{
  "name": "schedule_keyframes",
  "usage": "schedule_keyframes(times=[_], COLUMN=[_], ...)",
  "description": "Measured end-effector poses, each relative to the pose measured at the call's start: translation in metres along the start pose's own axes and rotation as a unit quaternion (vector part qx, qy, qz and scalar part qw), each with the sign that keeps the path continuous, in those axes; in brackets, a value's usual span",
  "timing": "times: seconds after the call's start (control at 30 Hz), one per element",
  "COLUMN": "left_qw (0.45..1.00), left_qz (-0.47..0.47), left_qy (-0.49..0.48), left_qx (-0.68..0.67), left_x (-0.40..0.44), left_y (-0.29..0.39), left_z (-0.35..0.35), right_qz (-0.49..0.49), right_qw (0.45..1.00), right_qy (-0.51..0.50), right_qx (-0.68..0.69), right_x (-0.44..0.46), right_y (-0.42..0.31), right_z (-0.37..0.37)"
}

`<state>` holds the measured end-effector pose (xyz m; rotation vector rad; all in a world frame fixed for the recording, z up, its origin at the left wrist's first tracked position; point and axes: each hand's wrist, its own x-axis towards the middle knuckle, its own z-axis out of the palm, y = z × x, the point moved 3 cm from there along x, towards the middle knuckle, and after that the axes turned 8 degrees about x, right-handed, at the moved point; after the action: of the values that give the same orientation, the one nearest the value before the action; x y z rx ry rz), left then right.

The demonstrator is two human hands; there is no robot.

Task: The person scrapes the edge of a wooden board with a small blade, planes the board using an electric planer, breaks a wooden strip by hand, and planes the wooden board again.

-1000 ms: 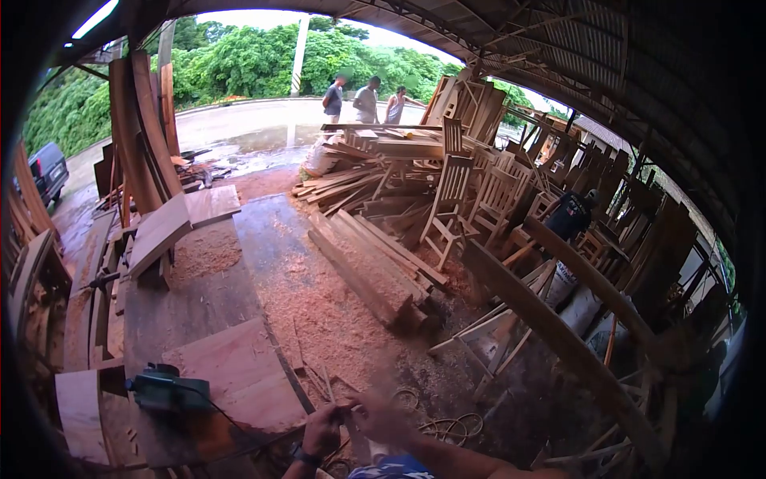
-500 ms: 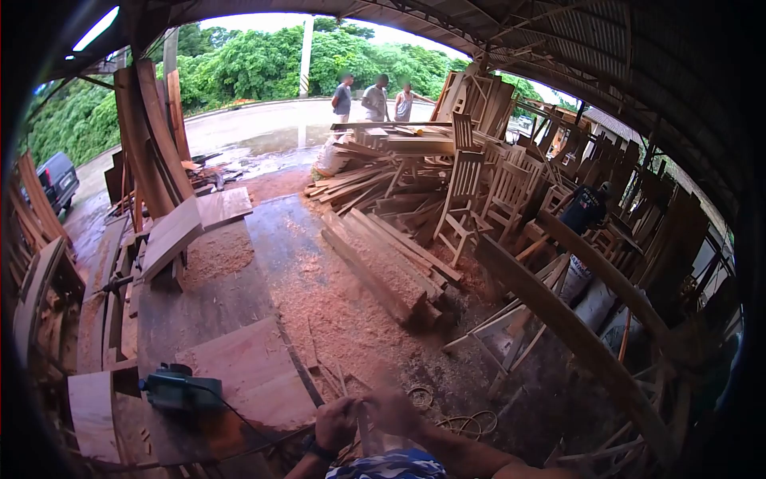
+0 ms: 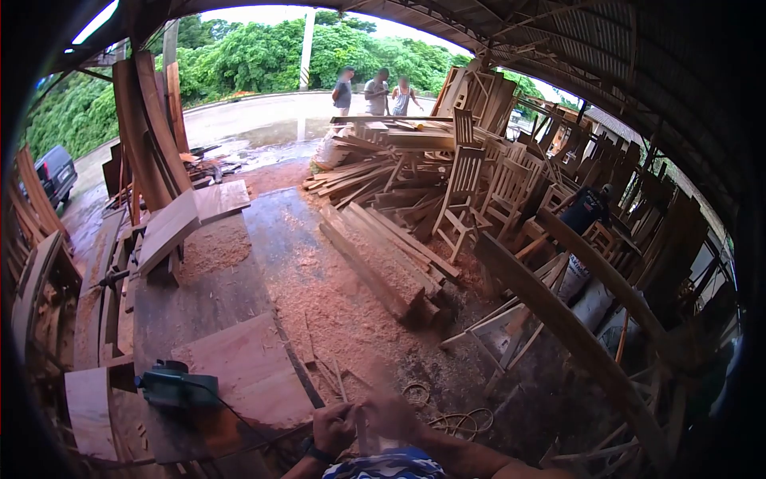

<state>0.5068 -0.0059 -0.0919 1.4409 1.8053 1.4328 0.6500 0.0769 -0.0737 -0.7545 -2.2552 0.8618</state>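
Note:
At the bottom centre, my left hand point(image 3: 333, 429) is closed, with a dark band on its wrist. Beside it, close to touching, my right hand point(image 3: 391, 417) is blurred by motion. What lies between the fingers is too small to make out. To the left, a green power planer point(image 3: 177, 386) with a dark cord rests on the wooden workbench point(image 3: 199, 311). A wide reddish board point(image 3: 247, 367) lies on the bench next to the planer.
Thick planks point(image 3: 371, 259) covered in shavings lie ahead, with stacked lumber and wooden chairs point(image 3: 463, 188) behind. Long beams point(image 3: 558, 327) slant across the right. A coiled cord point(image 3: 463, 421) lies on the floor. A co-worker point(image 3: 586, 209) bends at the right; three people stand by the road.
The whole view has shifted slightly as the head moved. My hands stay close together at the bottom centre. One person by the road has lowered an outstretched arm.

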Motion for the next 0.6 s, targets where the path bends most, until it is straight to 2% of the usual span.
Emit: schedule_keyframes(times=[0.07,0.13,0.2,0.23,0.27,0.33,0.37,0.4,0.43,0.47,0.5,0.53,0.6], left_qw=[1.0,0.998,0.997,0.99,0.985,0.959,0.943,0.926,0.91,0.902,0.904,0.899,0.876], left_qz=[-0.02,-0.038,-0.06,-0.089,-0.079,-0.116,-0.115,-0.133,-0.154,-0.17,-0.183,-0.167,-0.198], left_qy=[-0.015,-0.03,0.042,0.055,0.093,0.164,0.195,0.215,0.23,0.251,0.259,0.27,0.296], left_qx=[-0.017,-0.035,-0.032,-0.093,-0.12,-0.198,-0.244,-0.281,-0.309,-0.309,-0.288,-0.301,-0.326], left_x=[0.003,0.006,0.014,0.019,0.027,0.038,0.042,0.041,0.039,0.034,0.025,0.016,-0.006], left_y=[-0.007,-0.011,-0.003,-0.01,-0.009,-0.013,-0.008,-0.014,-0.023,-0.031,-0.041,-0.047,-0.065], left_z=[-0.003,-0.008,-0.026,-0.032,-0.044,-0.069,-0.083,-0.094,-0.104,-0.113,-0.122,-0.127,-0.135], right_qz=[0.004,0.102,0.079,0.059,0.06,0.044,0.03,0.019,0.091,0.075,0.084,0.121,0.163], right_qw=[1.0,0.984,0.983,0.98,0.979,0.988,0.993,0.996,0.987,0.991,0.99,0.982,0.969], right_qy=[0.001,-0.05,-0.052,-0.056,-0.061,-0.126,-0.112,-0.066,-0.089,-0.095,-0.088,-0.112,-0.148], right_qx=[0.015,0.136,0.159,0.181,0.182,0.071,0.02,0.053,0.102,0.057,0.069,0.096,0.109], right_x=[0.002,0.005,0.0,-0.005,-0.007,-0.017,-0.018,-0.021,-0.019,-0.015,-0.015,-0.018,-0.018], right_y=[-0.004,-0.001,0.012,0.021,0.027,0.034,0.028,0.025,0.016,0.008,0.008,0.01,0.015], right_z=[-0.002,-0.003,0.013,0.021,0.026,0.037,0.035,0.035,0.029,0.023,0.023,0.022,0.014])
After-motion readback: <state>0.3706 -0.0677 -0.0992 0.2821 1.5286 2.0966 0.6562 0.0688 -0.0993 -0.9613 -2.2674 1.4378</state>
